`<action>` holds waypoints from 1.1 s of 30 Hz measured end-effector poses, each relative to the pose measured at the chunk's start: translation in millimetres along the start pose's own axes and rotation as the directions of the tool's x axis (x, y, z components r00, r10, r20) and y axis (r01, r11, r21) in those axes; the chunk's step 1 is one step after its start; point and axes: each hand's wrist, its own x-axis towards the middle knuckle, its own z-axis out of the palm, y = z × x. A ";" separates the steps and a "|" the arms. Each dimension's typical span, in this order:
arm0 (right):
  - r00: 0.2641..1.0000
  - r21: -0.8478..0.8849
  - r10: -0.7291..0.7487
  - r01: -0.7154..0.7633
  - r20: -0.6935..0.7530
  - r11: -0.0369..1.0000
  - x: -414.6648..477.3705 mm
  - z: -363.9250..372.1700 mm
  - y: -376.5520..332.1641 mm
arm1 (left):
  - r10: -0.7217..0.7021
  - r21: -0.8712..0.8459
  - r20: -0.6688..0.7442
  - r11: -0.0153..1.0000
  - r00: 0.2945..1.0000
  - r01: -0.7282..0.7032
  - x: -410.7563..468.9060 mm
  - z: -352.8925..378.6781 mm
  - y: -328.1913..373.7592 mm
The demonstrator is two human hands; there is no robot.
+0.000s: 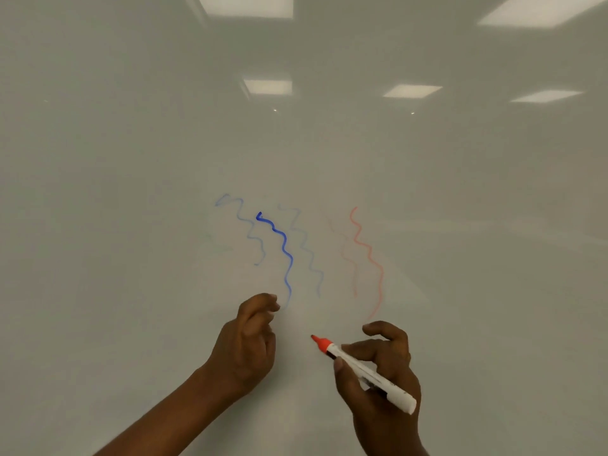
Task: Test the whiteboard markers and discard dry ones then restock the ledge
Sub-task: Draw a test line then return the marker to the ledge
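A whiteboard (131,192) fills the view. My right hand (381,383) grips an uncapped red marker (365,370) with a white barrel, its red tip pointing up and left, just off the board below the red lines. Two wavy red test lines (368,255) run down the board, one clear, one faint. To their left are several wavy blue lines (283,245), one dark, the others pale. My left hand (250,340) is raised near the board with fingers loosely curled; whether it holds the cap is hidden.
Ceiling light panels (411,91) reflect in the glossy board above the marks. The ledge and other markers are out of view.
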 end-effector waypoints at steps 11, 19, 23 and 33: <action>0.979 0.061 0.032 -0.045 0.199 0.997 -5.8 34.2 -17.4 | 0.021 -0.200 -0.050 0.979 0.999 -0.031 -1.1 -13.4 14.5; 0.976 -0.008 -0.024 0.026 0.218 1.000 -6.7 46.3 -5.4 | 0.185 -0.050 0.043 0.982 0.982 -0.183 -0.9 -17.0 16.5; 0.982 0.016 -0.037 0.035 0.187 0.999 -7.7 50.1 -0.7 | 0.234 -0.034 0.115 0.972 0.965 -0.232 0.5 -17.3 18.7; 0.977 0.051 -0.135 0.128 0.164 0.990 -3.3 58.3 9.8 | 0.126 0.000 0.295 0.991 0.947 -0.132 0.8 -29.3 46.2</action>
